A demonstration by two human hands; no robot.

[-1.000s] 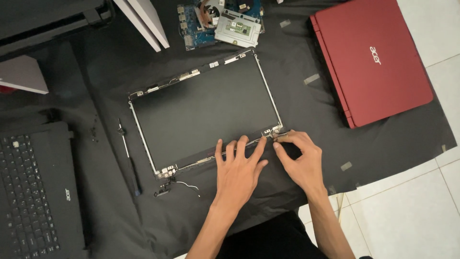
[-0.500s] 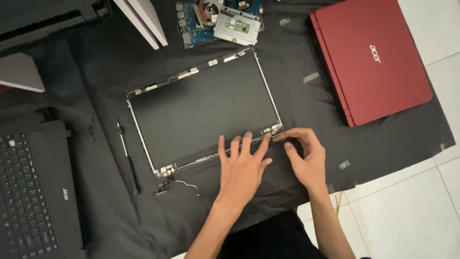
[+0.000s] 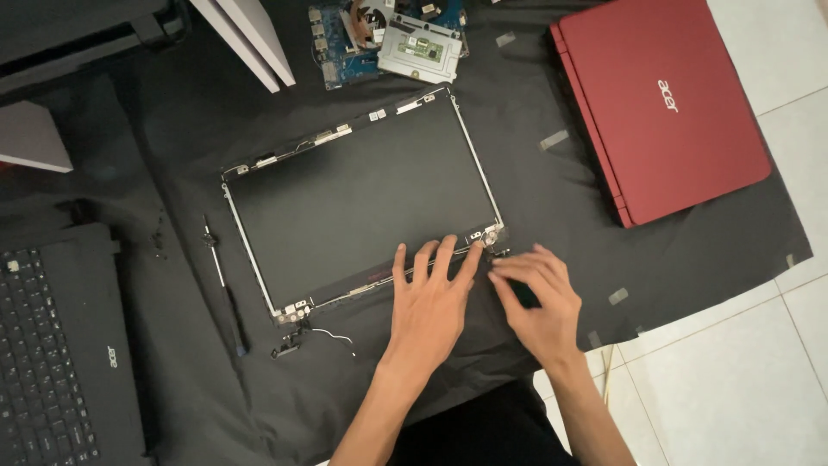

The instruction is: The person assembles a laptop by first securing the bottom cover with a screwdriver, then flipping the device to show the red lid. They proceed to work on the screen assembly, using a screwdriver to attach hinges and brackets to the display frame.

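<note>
The left hand [image 3: 429,306] lies spread flat, pinning the screen panel's [image 3: 362,198] near edge, while the right hand [image 3: 536,302], fingers pinched narrow, seems to work the hinge [image 3: 488,235] just beyond its fingertips; freeing it likely needs a steady hold.

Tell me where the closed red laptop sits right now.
In the head view, the closed red laptop lies at the upper right on the black cloth, right of the bare laptop screen panel and beyond the right hand.

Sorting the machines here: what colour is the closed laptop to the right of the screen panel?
Red; the closed laptop shows clearly in the head view.
</note>
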